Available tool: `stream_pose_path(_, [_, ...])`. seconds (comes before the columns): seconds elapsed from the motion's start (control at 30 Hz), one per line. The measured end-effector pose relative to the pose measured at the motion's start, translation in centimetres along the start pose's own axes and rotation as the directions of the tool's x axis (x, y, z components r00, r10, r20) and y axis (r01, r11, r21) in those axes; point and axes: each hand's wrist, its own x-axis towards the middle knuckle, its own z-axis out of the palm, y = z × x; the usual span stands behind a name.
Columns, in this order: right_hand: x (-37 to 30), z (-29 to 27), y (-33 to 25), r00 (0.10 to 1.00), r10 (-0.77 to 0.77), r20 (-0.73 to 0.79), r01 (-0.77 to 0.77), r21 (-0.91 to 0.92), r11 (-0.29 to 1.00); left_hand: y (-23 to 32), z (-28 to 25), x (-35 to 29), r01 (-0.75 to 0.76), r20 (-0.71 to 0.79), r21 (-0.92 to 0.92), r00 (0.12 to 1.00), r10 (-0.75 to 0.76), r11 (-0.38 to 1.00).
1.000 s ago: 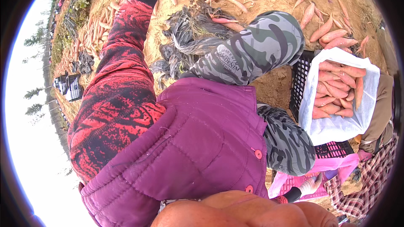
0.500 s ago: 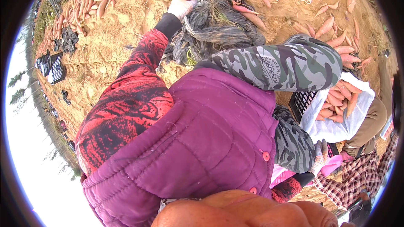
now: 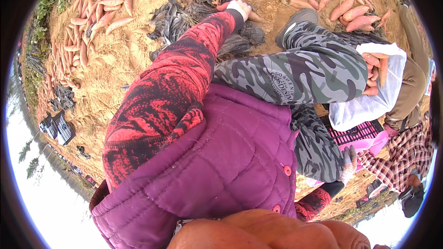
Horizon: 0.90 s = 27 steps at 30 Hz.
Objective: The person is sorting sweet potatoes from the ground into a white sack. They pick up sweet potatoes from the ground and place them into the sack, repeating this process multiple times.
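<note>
My left hand point(image 3: 241, 8), in a pale glove, reaches to the far middle and is closed over a reddish sweet potato point(image 3: 223, 6). Its fingers partly hide that root and a paler sweet potato point(image 3: 255, 17) beside it. Crumpled black plastic film point(image 3: 170, 20), mixed with dry vines, lies on the soil just left of the hand and under my forearm. My right hand point(image 3: 349, 162), gloved with grey fingers, lies against my camouflage trouser leg at the lower right. Its fingers look stretched out, and it holds nothing visible.
Heaps of sweet potatoes point(image 3: 99, 16) spread along the left, and more roots point(image 3: 355, 13) lie at the far right. A white-lined crate point(image 3: 346, 110) of sweet potatoes stands at the right, beside another person point(image 3: 410, 87). My shoe point(image 3: 302, 16) rests near the film. A black crate point(image 3: 63, 128) sits far left.
My left hand has left the black film and moved right onto the sweet potatoes beside it. The view has shifted. My right hand stays at my leg.
</note>
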Motion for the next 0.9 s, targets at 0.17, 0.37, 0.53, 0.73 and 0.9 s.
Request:
stream_pose_path(0.17, [2.0,-0.6,1.0,0.999,-0.034,0.037,0.031,0.085,0.996,-0.6,-0.7,1.1,0.083,0.013,-0.062,0.996,-0.083,0.995])
stream_pose_path(0.37, [4.7,-0.2,0.7,0.992,-0.062,0.109,0.052,0.091,0.994,-7.5,-6.3,-1.8,-0.044,-0.022,-0.893,0.998,-0.054,-0.447])
stream_pose_path(0.53, [6.2,0.4,-0.4,0.966,-0.202,0.160,0.209,-0.028,0.977,-7.2,-12.0,-3.7,-0.061,-0.299,-0.595,0.942,0.150,-0.801])
stream_pose_path(0.73, [5.9,0.4,0.5,0.954,-0.268,0.136,0.258,0.084,0.962,-5.0,-15.6,-3.0,-0.018,-0.425,-0.531,0.871,0.247,-0.847])
stream_pose_path(0.9, [4.4,-0.2,1.8,0.987,-0.144,-0.076,0.150,0.083,0.985,-7.3,-14.8,-1.2,-0.022,0.014,-0.915,0.996,-0.087,-0.402])
